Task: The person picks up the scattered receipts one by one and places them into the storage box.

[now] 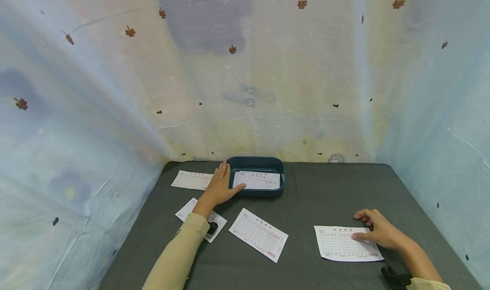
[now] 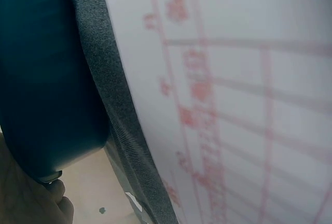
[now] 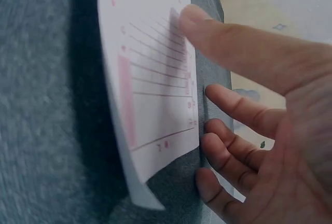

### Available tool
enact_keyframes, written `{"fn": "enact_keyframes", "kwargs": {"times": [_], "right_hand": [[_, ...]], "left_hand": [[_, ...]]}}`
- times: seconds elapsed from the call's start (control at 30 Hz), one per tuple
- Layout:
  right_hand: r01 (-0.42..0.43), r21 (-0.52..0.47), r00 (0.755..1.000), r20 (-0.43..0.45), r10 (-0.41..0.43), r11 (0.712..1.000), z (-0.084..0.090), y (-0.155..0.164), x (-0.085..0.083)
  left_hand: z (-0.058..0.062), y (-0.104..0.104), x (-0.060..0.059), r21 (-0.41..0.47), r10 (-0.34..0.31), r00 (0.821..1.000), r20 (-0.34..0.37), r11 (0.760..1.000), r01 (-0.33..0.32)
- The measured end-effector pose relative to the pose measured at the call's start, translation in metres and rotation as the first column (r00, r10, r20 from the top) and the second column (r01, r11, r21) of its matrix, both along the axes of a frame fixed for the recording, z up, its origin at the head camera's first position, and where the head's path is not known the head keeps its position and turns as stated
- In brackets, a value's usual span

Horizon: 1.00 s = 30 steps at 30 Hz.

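A dark blue plastic tray (image 1: 275, 193) stands near the back edge of the table, with white printed form slips (image 1: 257, 180) lying inside it. My left hand (image 1: 220, 188) is at the tray's left end, fingers straight along its side and thumb reaching over the near rim. On the right, a form slip (image 1: 337, 243) with a red-printed grid lies on the table. My right hand (image 1: 383, 232) has its thumb over this slip's right part, and its loosely bent fingers rest beyond the far edge. One corner of the slip (image 3: 150, 79) curls up in the right wrist view.
Another form slip (image 1: 260, 234) lies slanted in front of the tray. Under the left forearm is a partly covered slip (image 1: 218, 224), and one more slip (image 1: 193, 180) lies left of the tray. A patterned curtain (image 1: 268, 90) surrounds the grey-covered table (image 1: 329, 196).
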State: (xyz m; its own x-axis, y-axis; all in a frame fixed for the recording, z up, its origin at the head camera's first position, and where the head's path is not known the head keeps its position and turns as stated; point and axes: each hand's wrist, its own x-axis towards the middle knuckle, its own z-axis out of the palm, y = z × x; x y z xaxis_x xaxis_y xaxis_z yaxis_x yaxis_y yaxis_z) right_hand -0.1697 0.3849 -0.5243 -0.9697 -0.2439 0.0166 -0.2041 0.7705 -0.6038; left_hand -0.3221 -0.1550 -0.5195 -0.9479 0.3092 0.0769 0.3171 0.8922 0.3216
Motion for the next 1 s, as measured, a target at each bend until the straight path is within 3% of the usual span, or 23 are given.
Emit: {"fn": "enact_keyframes", "kwargs": {"times": [0.37,1.0], "right_hand": [[0.016,0.051,0.997,0.069,-0.02,0.999,0.0004,-0.0001,-0.0035],[0.02,0.031,0.998,0.057,-0.022,0.999,-0.0016,-0.0014,-0.0015]], "left_hand": [[-0.0046,-0.0001,-0.0023,0.018,-0.006,1.0,-0.009,1.0,0.006],[-0.0036,0.0006,-0.002,0.002,0.007,1.0,0.011,1.0,-0.007]]}}
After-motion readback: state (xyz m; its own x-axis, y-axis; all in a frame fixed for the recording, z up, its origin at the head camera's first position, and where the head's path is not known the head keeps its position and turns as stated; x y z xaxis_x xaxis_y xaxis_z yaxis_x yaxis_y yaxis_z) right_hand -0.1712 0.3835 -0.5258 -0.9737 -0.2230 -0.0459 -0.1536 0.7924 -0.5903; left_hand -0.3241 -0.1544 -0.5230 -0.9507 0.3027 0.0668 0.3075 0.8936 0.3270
